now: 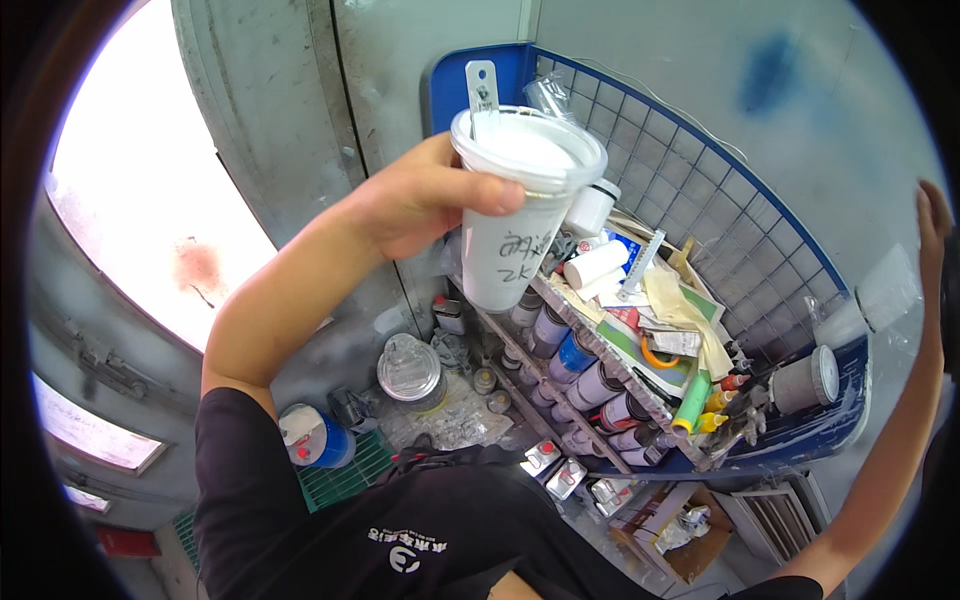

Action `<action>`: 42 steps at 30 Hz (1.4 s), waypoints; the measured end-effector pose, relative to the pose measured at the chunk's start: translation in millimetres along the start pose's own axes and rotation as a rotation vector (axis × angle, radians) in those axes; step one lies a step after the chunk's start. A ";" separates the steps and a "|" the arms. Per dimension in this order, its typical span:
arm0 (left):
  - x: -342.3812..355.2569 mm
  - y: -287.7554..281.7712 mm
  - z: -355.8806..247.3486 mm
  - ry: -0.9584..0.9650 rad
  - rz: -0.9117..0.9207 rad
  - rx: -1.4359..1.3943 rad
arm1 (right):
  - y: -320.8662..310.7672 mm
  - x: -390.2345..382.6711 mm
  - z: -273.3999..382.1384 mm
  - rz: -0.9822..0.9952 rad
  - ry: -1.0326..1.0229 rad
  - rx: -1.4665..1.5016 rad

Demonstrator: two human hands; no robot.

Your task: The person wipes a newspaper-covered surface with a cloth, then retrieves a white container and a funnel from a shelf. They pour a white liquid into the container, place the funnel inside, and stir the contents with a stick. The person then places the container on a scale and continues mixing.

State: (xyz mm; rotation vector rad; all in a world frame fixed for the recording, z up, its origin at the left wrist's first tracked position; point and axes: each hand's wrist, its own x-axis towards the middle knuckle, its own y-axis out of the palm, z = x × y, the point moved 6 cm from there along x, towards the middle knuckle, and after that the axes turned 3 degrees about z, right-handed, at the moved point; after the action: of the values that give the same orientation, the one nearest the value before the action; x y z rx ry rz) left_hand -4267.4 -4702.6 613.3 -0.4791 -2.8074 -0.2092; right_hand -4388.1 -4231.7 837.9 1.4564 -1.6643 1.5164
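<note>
Far left: bright opening (150, 170) in the grey wall; low down, blue drum (328, 440) with a red cap, next to green grating (345, 482). Right of that, round lidded tin (412, 372) standing on the messy floor, small bottles near it. Left hand (425, 200) is up at chest-to-head level from a black short sleeve (245, 470), wrapped round a clear plastic cup (505, 255): thumb across the front just under the rim, other fingers behind and mostly hidden. Cup is in the air, in front of the rack's left end, slightly tilted, white content, dark handwriting on the wall. Flat white stick (482, 88) with a hole in its top stands in the cup, leaning at the back-left rim. Behind and right: blue rack (450, 85) with wire mesh (665, 150); white jar (592, 208) just beside the cup in view, then white roll (597, 265), papers, green roll (691, 405), yellow bottles, grey container (797, 385) at the right end. Rows of tins on the shelf below; cardboard box (712, 548) under that. Far right: right hand (935, 212) raised at the view's edge, partly cut off; can't tell whether it grips or touches anything.
</note>
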 end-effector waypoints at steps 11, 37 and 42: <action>-0.6 62.9 33.3 0.104 -0.107 0.145 | 1.6 -63.3 308.7 0.659 -0.487 0.861; -35.8 52.5 73.6 0.252 0.029 -0.081 | -7.3 -30.6 361.3 1.007 -0.599 0.802; -48.9 43.9 126.9 0.038 0.393 -0.424 | -14.5 -18.2 354.7 0.982 -0.642 0.877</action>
State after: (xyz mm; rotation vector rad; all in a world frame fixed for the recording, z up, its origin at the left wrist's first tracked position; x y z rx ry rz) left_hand -4240.2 -4652.5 482.2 -1.0907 -2.5583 -0.7201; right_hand -4260.2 -4543.8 725.6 1.7424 -2.4768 2.7815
